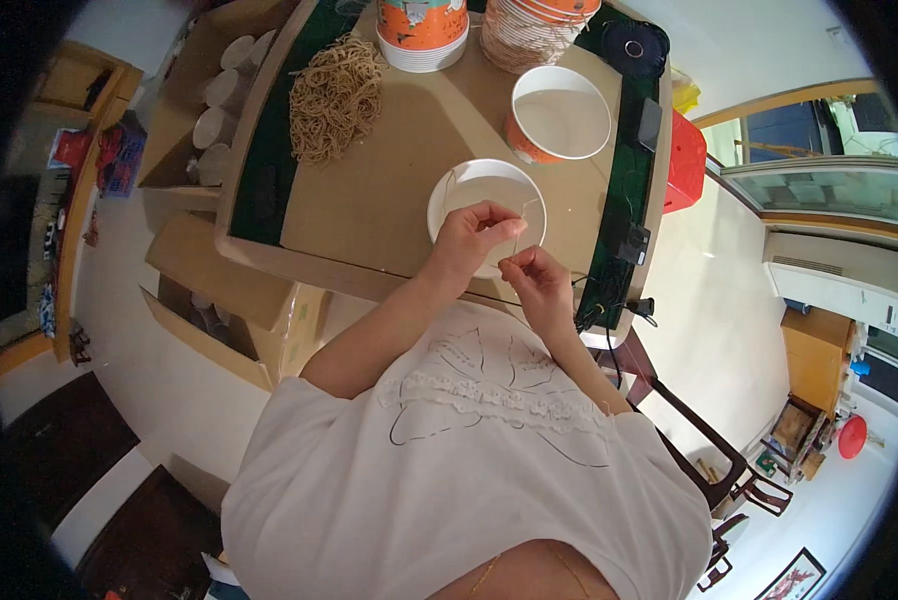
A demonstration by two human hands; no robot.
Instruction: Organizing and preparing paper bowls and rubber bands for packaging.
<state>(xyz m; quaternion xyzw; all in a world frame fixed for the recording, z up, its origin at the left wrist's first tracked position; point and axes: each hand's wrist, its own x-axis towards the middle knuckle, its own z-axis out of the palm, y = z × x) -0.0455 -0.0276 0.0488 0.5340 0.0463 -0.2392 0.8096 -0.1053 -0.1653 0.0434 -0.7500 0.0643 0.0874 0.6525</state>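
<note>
Both of my hands meet over a white paper bucket [437, 205] at the near edge of the table. A thin pale string [531, 207] runs between them, pinched in the closed fingertips of my left hand [469, 240]. My right hand [544, 288], just below and to the right, also has its fingertips closed on the string. Behind them stands an orange and white paper bucket [559, 115], its mouth tilted toward me. A heap of tan twine strands [336, 100] lies at the far left of the cardboard sheet [409, 150].
At the back are a stack of orange paper buckets [422, 35] and another stack draped with strings [531, 40]. Along the right edge sit a black round object [634, 48] and a small black device [633, 243] with cables. Open cardboard boxes [169, 150] stand left; a red stool [685, 165] stands right.
</note>
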